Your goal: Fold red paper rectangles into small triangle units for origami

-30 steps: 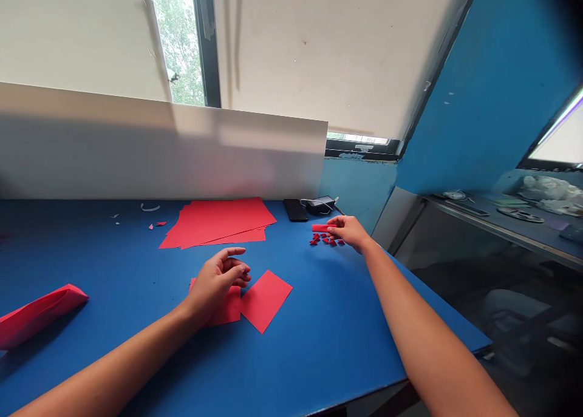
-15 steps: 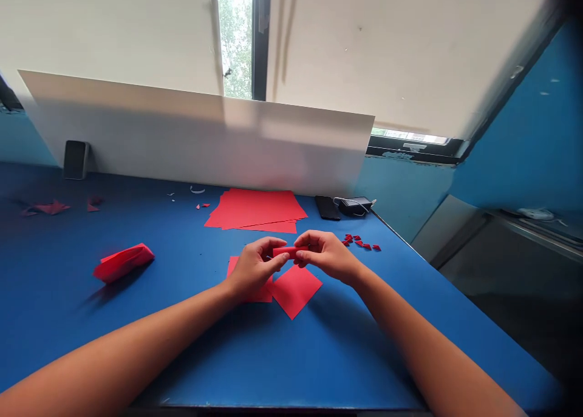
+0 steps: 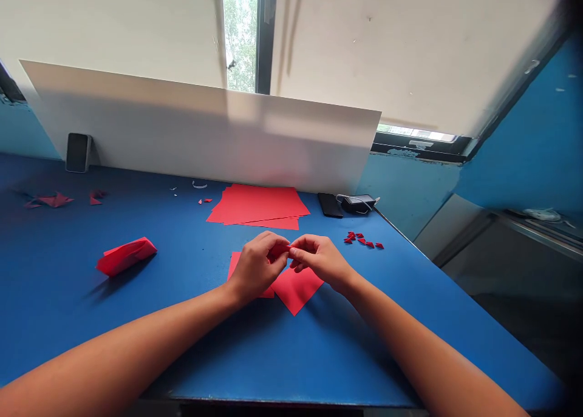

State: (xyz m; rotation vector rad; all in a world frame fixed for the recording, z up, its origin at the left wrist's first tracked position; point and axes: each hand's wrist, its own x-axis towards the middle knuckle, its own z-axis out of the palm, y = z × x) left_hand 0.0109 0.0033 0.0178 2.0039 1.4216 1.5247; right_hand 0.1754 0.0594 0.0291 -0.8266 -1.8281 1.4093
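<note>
Smooth, deep-blue tabletop (image 3: 282, 356) filled the lower frame, with a stiff, matte white board (image 3: 182, 132) leaning behind it and a glossy blue wall (image 3: 537, 138) at the right. Above the board, flat cream panels (image 3: 364, 47) flanked a narrow strip of window glass (image 3: 240, 34) showing blurred foliage.

At the centre, the left hand (image 3: 259, 260) and the right hand (image 3: 321, 258) met fingertip to fingertip. Both had thumbs and forefingers closed, pinching a small red folded piece of paper (image 3: 290, 247) between them; only a sliver of it showed, so its full shape could not be told. The remaining fingers were curled.

Just below the hands lay two flat, crisp-edged red paper squares (image 3: 295, 295), partly covered by them. Larger, smooth red paper sheets (image 3: 259, 204) sat in a slightly fanned stack beyond. Right of centre, small, sharp-cornered red folded bits (image 3: 361, 241) formed a loose cluster, near a flat black phone-like slab (image 3: 330, 205) and a dark boxy device (image 3: 359, 204) with a thin white cable. At left rested a creased, boat-shaped red paper form (image 3: 126, 257); crumpled red scraps (image 3: 54, 200) lay farther toward the left edge.
</note>
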